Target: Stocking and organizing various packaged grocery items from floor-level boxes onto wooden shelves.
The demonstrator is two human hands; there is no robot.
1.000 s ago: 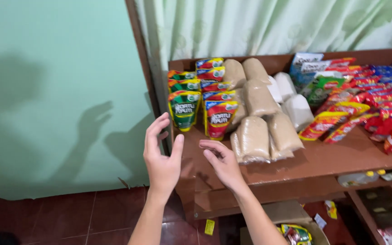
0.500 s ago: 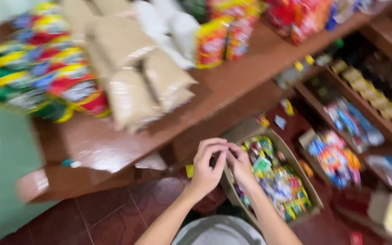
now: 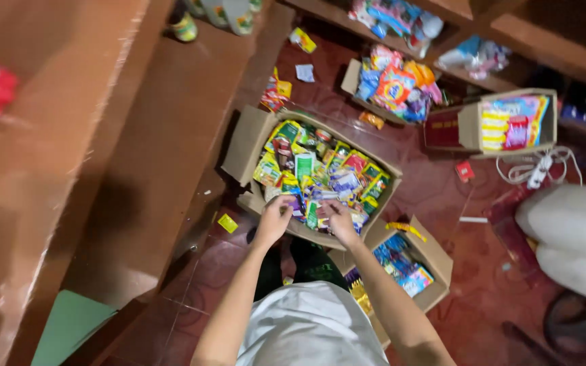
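I look straight down at an open cardboard box (image 3: 247, 148) on the red tiled floor, filled with several small colourful sachets and packets (image 3: 320, 177). My left hand (image 3: 274, 218) reaches into the box's near edge, fingers curled among the packets. My right hand (image 3: 340, 221) is beside it, also down on the packets at the near edge. Whether either hand grips a packet is hidden by the fingers and blur.
A brown wooden shelf (image 3: 157, 135) runs along the left. A smaller open box of packets (image 3: 435, 261) lies right of my arms. More boxes of goods (image 3: 466, 125) stand further back, white sacks (image 3: 571, 230) at right, a white cable (image 3: 540, 169) on the floor.
The view swung down from the shelf of bagged goods to the floor. My hands, raised a second ago, then joined together, now rest apart in the box of packets.
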